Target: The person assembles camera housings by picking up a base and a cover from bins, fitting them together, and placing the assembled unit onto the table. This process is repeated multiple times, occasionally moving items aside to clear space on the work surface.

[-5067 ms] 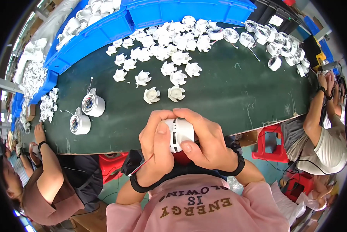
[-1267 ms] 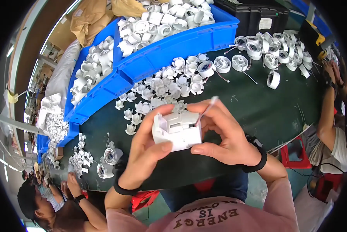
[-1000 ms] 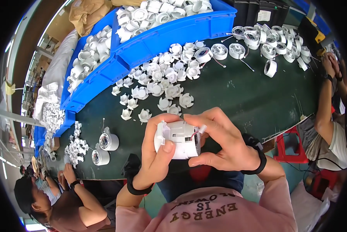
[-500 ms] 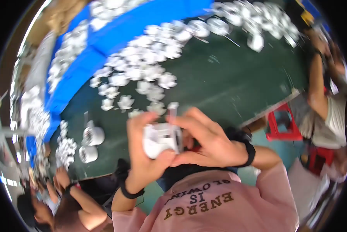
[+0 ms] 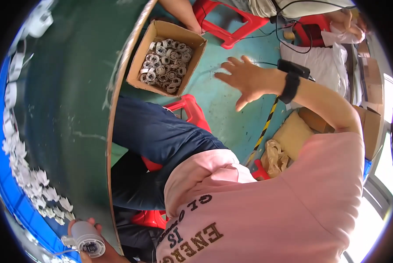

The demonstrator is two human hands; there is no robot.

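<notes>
My left hand (image 5: 107, 254), low at the left by the table edge, has its fingers wrapped round a white cylindrical plastic housing (image 5: 85, 233). The housing is tilted, with its round end showing dark detail inside and a small stub on its side. Part of my left hand is hidden behind it. My right hand (image 5: 247, 79) is stretched out over the floor, fingers spread, with nothing in it. Nearest to that hand is a cardboard box (image 5: 196, 61), holding many white ring-shaped parts (image 5: 165, 65).
The green table (image 5: 73, 105) fills the left, with white petal-shaped parts (image 5: 38, 188) along a blue bin (image 5: 1, 175). Red stools (image 5: 192, 114) stand close by. Another person's arm (image 5: 181, 13) reaches down beside the box. White sacks (image 5: 314, 65) and cartons lie at the right.
The view has swung to the right, bringing the box and floor in. My right hand has let go of the housing and moved out rightward; my left hand still holds it.
</notes>
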